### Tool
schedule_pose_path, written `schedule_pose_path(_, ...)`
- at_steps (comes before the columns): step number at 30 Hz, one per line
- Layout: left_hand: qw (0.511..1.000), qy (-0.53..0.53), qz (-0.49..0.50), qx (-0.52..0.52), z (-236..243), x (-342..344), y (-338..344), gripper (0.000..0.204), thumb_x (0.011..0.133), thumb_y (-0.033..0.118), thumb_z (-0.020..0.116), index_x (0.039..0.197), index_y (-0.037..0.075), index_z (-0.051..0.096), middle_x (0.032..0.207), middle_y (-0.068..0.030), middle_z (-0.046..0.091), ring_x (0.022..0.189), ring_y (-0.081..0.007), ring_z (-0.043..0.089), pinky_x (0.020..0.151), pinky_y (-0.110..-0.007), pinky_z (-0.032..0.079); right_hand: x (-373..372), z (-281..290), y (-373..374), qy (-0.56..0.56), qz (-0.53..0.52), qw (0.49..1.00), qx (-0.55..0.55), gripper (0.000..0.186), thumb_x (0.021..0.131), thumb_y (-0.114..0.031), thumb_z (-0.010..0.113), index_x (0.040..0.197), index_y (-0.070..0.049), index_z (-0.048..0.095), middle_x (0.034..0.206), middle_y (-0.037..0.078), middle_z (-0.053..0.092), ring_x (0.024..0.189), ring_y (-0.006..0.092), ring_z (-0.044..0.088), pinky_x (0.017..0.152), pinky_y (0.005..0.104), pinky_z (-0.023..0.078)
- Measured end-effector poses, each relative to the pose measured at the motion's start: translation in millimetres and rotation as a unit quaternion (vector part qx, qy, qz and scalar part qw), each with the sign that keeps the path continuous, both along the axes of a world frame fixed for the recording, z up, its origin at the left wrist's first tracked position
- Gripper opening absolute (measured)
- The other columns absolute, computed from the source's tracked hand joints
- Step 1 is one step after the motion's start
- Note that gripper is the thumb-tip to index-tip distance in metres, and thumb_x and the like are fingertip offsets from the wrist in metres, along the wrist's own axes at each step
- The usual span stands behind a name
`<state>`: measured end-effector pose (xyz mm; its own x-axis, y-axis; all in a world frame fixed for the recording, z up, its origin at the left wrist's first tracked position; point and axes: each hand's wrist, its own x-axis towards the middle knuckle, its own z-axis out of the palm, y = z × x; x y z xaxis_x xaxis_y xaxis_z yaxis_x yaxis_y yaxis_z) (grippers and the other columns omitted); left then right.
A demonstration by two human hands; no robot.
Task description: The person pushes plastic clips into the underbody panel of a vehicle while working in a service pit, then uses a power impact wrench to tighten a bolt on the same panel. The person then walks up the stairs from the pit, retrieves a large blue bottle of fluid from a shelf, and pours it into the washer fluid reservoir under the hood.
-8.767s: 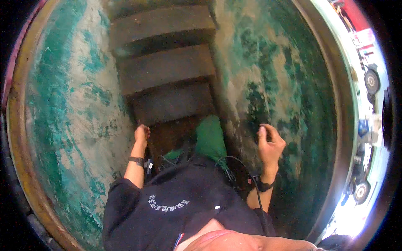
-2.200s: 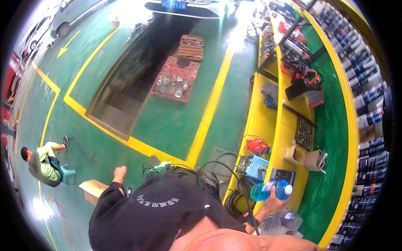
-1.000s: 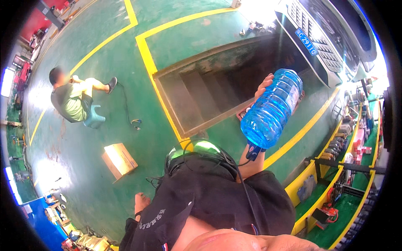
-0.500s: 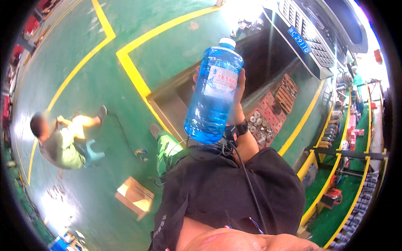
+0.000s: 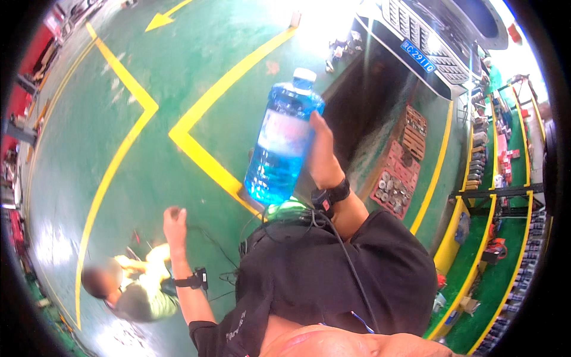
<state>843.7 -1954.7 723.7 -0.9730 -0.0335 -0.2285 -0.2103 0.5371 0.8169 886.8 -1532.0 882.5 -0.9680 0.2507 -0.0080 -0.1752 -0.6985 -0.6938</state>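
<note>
My right hand (image 5: pixel 324 149) grips a clear plastic bottle of blue washer fluid (image 5: pixel 275 169) from its right side, the thumb near the shoulder. The bottle is held up before my chest, tilted slightly, with its white cap on and a pale label on its front. Most of my right fingers are hidden behind it. Off to the left, my left hand (image 5: pixel 174 226) hangs over the green floor, its fingers curled closed. Whether anything is inside that hand cannot be seen. Each wrist wears a black strap with a small device.
A person (image 5: pixel 140 291) sits low at the lower left. Ahead is a dark floor pit (image 5: pixel 372 89) with red trays of metal parts (image 5: pixel 397 184) along its right side. A vehicle (image 5: pixel 419 50) stands beyond. Yellow-edged shelves (image 5: pixel 476 238) line the right. Black cables (image 5: pixel 297 217) hang at my waist.
My left hand has come into view at the left. The bottle, still in my right hand, has shifted left and slightly down. The view has turned, and the seated person appears lower.
</note>
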Motion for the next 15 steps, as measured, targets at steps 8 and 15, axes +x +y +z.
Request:
schedule_pose_path(8, 0.878, -0.034, -0.334, 0.341, 129.4, -256.5, 273.5, 0.074, 0.077, 0.021, 0.083, 0.136, 0.002, 0.042, 0.124, -0.0086, 0.057, 0.114, -0.0204, 0.057, 0.097, -0.034, 0.048, -239.5, -12.7, 27.3, 0.003, -0.002, 0.997, 0.081, 0.079, 0.068, -0.02, 0.09, 0.132, 0.003, 0.05, 0.119, 0.01, 0.064, 0.109, 0.0194, 0.062, 0.099, 0.0347, 0.048)
schedule_pose_path(15, 0.85, -0.1, -0.331, 0.397, 147.2, -428.2, 367.4, 0.08, 0.064, 0.014, 0.09, 0.133, 0.002, 0.049, 0.121, -0.006, 0.062, 0.109, -0.018, 0.059, 0.095, -0.034, 0.048, -413.6, 13.2, 116.3, 0.004, -0.031, 0.931, 0.364, 0.105, 0.06, -0.034, 0.093, 0.141, 0.002, 0.038, 0.127, 0.016, 0.057, 0.12, 0.0262, 0.055, 0.106, 0.0382, 0.041)
